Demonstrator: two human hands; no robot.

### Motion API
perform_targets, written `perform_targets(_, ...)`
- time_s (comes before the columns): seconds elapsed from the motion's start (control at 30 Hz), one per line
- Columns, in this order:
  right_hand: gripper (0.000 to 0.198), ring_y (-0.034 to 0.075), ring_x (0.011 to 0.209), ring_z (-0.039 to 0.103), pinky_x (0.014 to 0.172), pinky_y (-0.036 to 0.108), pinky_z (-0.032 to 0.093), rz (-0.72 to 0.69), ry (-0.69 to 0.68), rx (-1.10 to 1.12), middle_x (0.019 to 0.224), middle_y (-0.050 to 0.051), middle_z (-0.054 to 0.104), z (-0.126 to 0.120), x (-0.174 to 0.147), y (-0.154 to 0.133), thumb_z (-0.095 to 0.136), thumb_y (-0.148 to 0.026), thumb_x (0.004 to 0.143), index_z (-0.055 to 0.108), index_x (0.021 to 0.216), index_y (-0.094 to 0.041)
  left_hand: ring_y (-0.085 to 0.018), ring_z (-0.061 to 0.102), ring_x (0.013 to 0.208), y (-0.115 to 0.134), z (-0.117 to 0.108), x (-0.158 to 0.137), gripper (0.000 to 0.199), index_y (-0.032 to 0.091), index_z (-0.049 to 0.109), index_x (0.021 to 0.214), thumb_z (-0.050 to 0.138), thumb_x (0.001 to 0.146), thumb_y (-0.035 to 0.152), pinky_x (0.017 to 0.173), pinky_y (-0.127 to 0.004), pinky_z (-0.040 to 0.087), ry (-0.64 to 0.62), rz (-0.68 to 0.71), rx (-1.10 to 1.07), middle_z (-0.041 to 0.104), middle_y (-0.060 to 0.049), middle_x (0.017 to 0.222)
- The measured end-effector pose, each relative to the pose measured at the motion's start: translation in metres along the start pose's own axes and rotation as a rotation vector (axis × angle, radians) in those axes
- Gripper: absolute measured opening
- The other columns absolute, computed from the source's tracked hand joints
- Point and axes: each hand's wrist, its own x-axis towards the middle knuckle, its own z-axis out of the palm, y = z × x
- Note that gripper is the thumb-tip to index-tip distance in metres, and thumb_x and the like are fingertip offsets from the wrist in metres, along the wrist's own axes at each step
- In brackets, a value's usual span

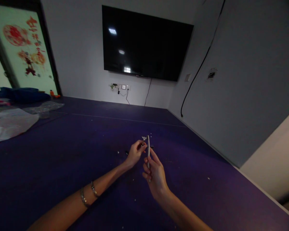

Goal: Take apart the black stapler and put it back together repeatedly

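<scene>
My left hand (135, 154) pinches a small thing with a silvery, T-shaped top (144, 138), which sticks up above the fingertips. Its exact kind is too small to make out. Just to the right, my right hand (156, 176) is closed around a slim, pale, slightly curved stick (148, 147) held upright. The two held things are side by side, very close; I cannot tell if they touch. A small dark item (152, 147) shows behind the stick, partly hidden. Near my left hand lies a small black piece (126, 152) on the purple surface (86, 150).
Pale crumbs (208, 178) are scattered over the surface. At the left lie a white sheet (12, 123), clear plastic (47, 107), a blue cloth-like bundle (24, 94) and an orange item (54, 94). Beyond are a wall-mounted television (146, 41) and a hanging black cable (202, 64).
</scene>
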Motion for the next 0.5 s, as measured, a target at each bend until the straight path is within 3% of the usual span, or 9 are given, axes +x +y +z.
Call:
perform_targets(0.27,0.053,0.002,0.039,0.026,0.035,0.016,0.012,0.033,-0.009,-0.076,0.063,-0.006,0.045,0.001,-0.015,0.001,0.06,-0.026,0.07,0.047,0.121,-0.026,-0.011,0.05,0.056,0.007,-0.003,0.003,0.021,0.015,0.058,0.081,0.057,0.074,0.035,0.053,-0.021,0.038,0.073,-0.07,-0.009,0.054,0.002,0.064)
perform_targets(0.4,0.044,0.003,0.038,0.026,0.035,0.017,0.013,-0.136,-0.079,-0.145,0.062,-0.006,0.047,0.004,0.003,-0.023,0.057,-0.032,0.075,0.048,0.118,-0.026,-0.01,0.048,0.056,0.004,-0.008,0.009,0.028,0.014,0.061,0.091,0.053,0.077,0.037,0.053,-0.021,0.037,0.066,-0.104,-0.055,0.052,0.002,0.063)
perform_targets(0.5,0.029,0.004,0.035,0.021,0.034,0.018,0.011,-0.288,-0.114,-0.204,0.049,-0.009,0.035,0.0,0.032,-0.047,0.051,-0.043,0.079,0.055,0.099,-0.022,-0.008,0.046,0.051,0.0,-0.012,0.014,0.04,0.014,0.057,0.106,0.046,0.081,0.043,0.05,-0.02,0.036,0.014,-0.145,-0.099,0.049,0.003,0.061)
